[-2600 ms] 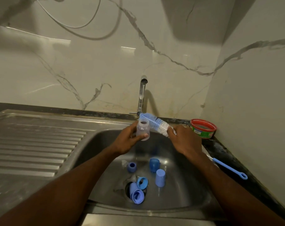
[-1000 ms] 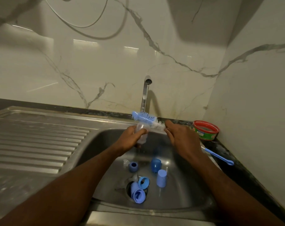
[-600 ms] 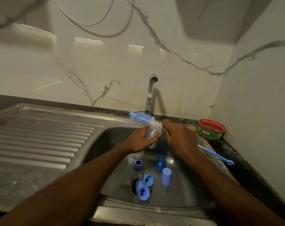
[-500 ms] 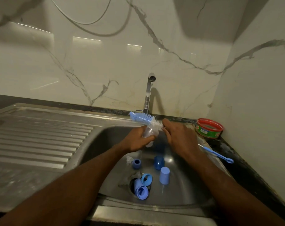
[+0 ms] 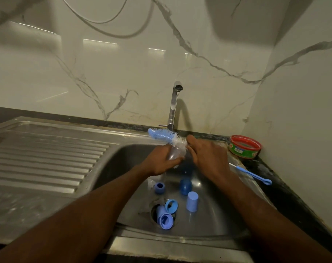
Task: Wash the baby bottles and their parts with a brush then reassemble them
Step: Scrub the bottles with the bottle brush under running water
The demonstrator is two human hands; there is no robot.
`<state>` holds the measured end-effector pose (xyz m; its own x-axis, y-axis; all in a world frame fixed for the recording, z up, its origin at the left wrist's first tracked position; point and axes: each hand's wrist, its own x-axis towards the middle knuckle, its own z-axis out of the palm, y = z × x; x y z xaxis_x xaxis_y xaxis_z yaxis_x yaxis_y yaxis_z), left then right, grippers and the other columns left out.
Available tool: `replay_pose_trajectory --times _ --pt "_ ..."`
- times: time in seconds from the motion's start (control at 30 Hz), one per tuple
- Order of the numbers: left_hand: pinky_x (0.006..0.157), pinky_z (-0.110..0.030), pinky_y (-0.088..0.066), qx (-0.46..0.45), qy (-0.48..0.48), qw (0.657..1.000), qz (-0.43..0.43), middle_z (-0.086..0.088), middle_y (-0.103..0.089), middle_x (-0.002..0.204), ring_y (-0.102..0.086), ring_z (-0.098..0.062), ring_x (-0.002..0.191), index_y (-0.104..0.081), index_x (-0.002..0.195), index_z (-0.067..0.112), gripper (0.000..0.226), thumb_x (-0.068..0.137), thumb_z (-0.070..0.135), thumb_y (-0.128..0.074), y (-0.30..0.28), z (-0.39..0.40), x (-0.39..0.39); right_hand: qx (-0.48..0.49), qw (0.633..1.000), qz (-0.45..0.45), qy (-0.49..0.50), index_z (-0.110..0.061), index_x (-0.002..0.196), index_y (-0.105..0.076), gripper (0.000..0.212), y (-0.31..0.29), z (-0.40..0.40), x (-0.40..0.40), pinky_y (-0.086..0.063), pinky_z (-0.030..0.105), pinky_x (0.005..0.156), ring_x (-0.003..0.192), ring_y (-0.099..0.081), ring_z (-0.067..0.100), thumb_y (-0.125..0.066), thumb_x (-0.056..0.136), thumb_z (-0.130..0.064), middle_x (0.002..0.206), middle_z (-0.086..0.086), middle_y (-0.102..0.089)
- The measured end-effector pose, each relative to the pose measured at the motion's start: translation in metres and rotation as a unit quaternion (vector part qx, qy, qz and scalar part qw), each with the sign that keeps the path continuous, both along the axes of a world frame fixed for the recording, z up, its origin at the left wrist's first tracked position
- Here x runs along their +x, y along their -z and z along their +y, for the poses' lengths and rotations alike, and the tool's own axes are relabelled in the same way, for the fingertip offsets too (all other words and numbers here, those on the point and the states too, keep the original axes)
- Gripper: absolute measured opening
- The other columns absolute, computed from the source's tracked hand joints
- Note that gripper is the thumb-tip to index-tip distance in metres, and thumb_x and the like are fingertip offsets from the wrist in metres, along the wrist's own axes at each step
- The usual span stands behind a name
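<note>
My left hand [image 5: 159,162] grips a small clear baby bottle [image 5: 175,153] above the sink basin [image 5: 218,215]. My right hand [image 5: 207,158] holds the blue-and-white bottle brush [image 5: 166,136] near its bristles, which lie across the bottle's top. The brush handle [image 5: 254,175] sticks out to the right past my wrist. Several blue parts lie in the basin: a small ring [image 5: 159,187], a dark blue cap [image 5: 185,186], a light blue cup [image 5: 192,201], and a collar [image 5: 171,205] with a cap [image 5: 165,221] over the drain.
The tap [image 5: 173,105] stands behind my hands, and I cannot tell whether water runs. A red and green tub [image 5: 244,147] sits on the dark counter at the right corner. The ribbed draining board [image 5: 43,158] stretches to the left. Marble walls close in behind and on the right.
The bottle has tilted over from upright and the brush bristles have come down onto its top. My hands have drawn closer together.
</note>
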<state>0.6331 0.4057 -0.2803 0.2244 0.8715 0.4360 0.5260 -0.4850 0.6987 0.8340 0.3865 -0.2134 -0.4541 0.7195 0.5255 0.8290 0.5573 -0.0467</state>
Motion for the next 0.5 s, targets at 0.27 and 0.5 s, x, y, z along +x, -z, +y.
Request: replay_pose_trajectory --times 0.27,0.5 --pt "0.073 -0.022 -0.06 -0.099 -0.042 0.977 -0.185 -0.003 -0.057 0.136 -0.063 -0.014 0.112 -0.046 0.138 0.025 0.052 0.093 0.032 -0.071 -0.004 0.0 -0.017 -0.034 0.998 -0.021 0.05 -0.03 0.105 -0.05 0.013 -0.002 0.006 0.024 -0.055 0.04 0.075 0.082 -0.06 0.017 -0.041 0.107 -0.038 0.096 -0.001 -0.065" --pt "0.084 -0.023 -0.057 -0.131 0.036 0.972 -0.192 0.004 -0.064 0.125 -0.067 -0.01 0.11 -0.053 0.132 0.029 0.044 0.092 0.034 -0.072 -0.003 -0.002 0.017 -0.028 0.999 0.026 0.017 -0.029 0.112 -0.051 0.013 0.0 0.003 0.004 -0.055 0.039 0.078 0.083 -0.061 0.016 -0.049 0.104 -0.038 0.099 -0.003 -0.065"
